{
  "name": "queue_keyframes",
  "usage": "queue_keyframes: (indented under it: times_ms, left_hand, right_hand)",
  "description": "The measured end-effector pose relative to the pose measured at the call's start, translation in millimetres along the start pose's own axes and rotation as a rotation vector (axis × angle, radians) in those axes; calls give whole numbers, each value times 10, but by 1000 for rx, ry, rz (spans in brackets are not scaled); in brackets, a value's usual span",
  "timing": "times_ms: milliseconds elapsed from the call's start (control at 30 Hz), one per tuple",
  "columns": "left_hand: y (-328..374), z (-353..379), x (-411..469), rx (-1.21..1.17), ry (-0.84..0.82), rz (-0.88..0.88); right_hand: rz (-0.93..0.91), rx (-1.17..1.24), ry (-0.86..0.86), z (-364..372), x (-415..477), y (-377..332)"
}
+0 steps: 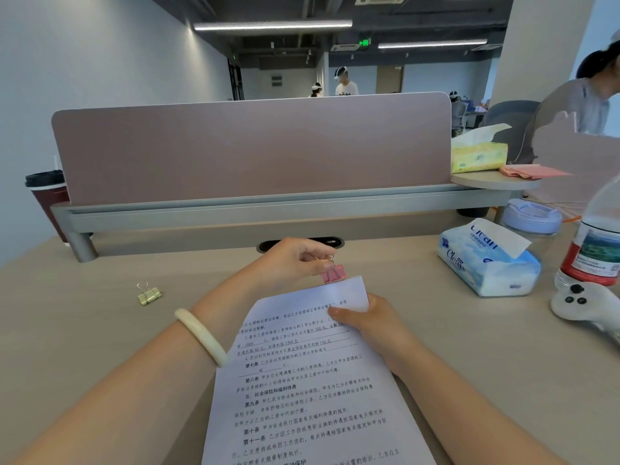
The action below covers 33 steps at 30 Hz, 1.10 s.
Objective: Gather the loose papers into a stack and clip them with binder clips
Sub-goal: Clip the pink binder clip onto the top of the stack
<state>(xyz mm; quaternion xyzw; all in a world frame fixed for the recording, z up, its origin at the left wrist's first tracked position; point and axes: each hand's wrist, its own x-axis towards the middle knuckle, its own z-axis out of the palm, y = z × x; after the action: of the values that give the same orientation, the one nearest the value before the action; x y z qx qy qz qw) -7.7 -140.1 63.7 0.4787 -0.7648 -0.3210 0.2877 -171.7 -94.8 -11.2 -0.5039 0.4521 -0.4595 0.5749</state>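
Note:
A stack of white printed papers [308, 391] is held above the desk in front of me, tilted to the right. My right hand [372, 327] grips its upper right edge, thumb on top. My left hand [295, 260], with a pale bangle on the wrist, pinches the wire handles of a pink binder clip [333, 273] at the top edge of the stack. Whether the clip's jaws bite the paper cannot be told. A gold binder clip [148, 293] lies loose on the desk to the left.
A pink divider panel [251, 146] closes the desk's far side. At right sit a blue tissue pack [486, 260], a bottle with a red label [593, 243] and a white controller [587, 303]. A dark cup [47, 196] stands far left. People stand in the room behind.

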Motion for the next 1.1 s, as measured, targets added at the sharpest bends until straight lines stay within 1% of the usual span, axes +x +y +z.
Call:
queue_keyframes:
  times_ms: [133,300,467,567,633,700,767,900,1100]
  left_hand:
    - [60,-25,-19,-25,-21,-31]
    - [114,-9,-25,0,-20,-52]
    - [140,20,-23,-15,32,-54]
    - [154,47,6,-22,96,-30]
    - [177,45,9,-89,128,-12]
    - [193,42,2,-217,129,23]
    - [181,54,-16,-290,143,54]
    - [87,93,-2,-305,228,43]
    - [-8,133,53,-341,228,65]
  right_hand:
    - [4,0,8,-2,7,7]
    - [-7,7,4,1,5,14]
    - [-8,-4,3,-1,5,10]
    - [-5,11,0,-2,6,12]
    - [-3,16,-2,-3,13,19]
    - [0,22,0,-8,20,30]
    - [2,27,-1,-11,28,40]
    - [-1,33,-4,-14,35,45]
    - [3,56,2,-17,44,60]
